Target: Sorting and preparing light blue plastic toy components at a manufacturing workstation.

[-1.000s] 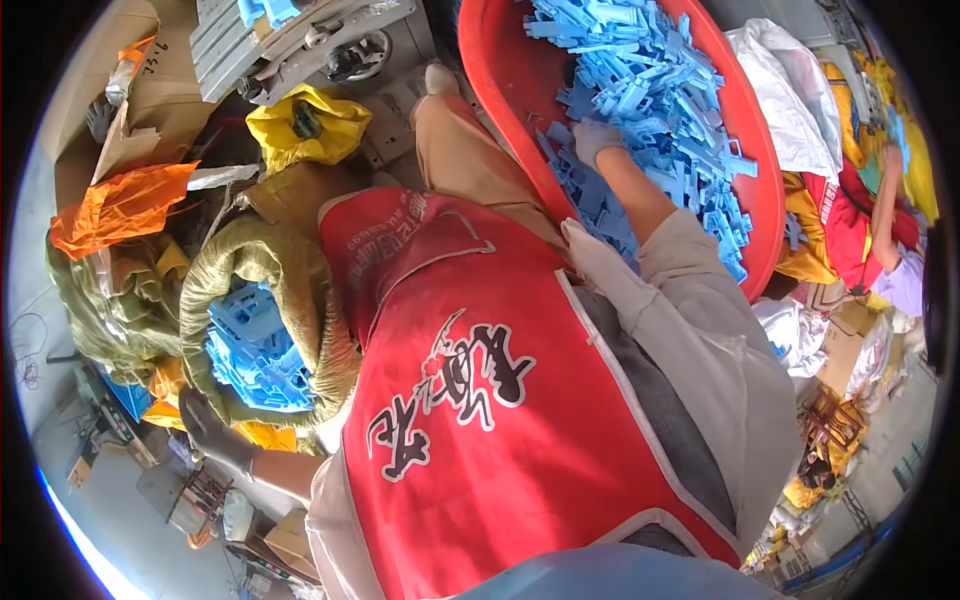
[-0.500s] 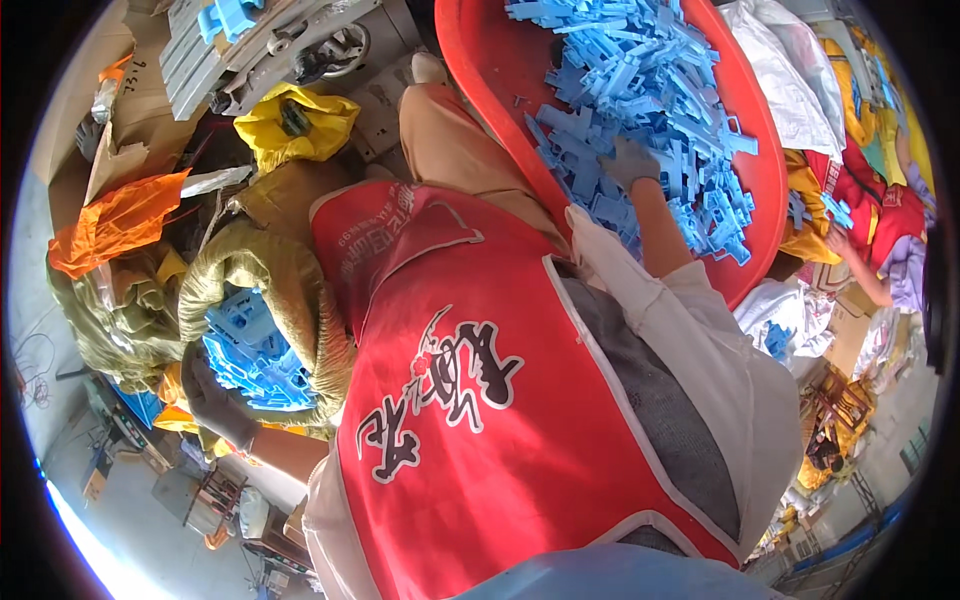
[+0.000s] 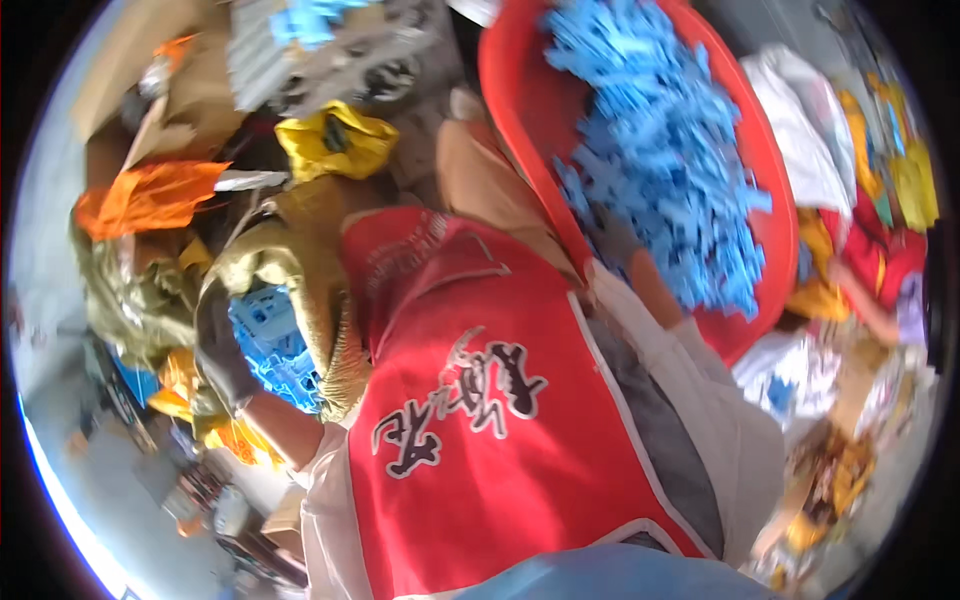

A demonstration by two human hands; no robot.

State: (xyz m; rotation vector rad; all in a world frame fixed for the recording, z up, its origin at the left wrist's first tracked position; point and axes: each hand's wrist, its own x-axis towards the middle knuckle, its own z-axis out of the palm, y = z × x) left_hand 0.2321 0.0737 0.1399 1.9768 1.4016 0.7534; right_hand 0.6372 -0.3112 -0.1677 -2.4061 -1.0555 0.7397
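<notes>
My left hand (image 3: 216, 340), in a dark grey glove, rests along the rim of an olive woven sack (image 3: 340, 325), its fingers closed on the edge. Inside the sack lie light blue plastic pieces (image 3: 272, 335). My right hand (image 3: 615, 240), also gloved in grey, reaches over the near left wall of a large red tub (image 3: 508, 95) into a heap of blue plastic pieces (image 3: 660, 150); several in the earlier frame look like toy pistols. Motion blur and shadow hide the right fingers, so I cannot make out whether they grip a piece.
Left of the sack lie an orange bag (image 3: 150, 198) and a cardboard box (image 3: 195, 95). A yellow bag (image 3: 335, 140) sits beyond it, near a grey machine (image 3: 345, 55). At the right are a white sack (image 3: 800, 115) and another person's arm (image 3: 865, 305).
The view has shifted, so the scene sits farther right and is blurred. My right hand has drawn back toward the tub's near left wall. My left hand stays at the sack's rim.
</notes>
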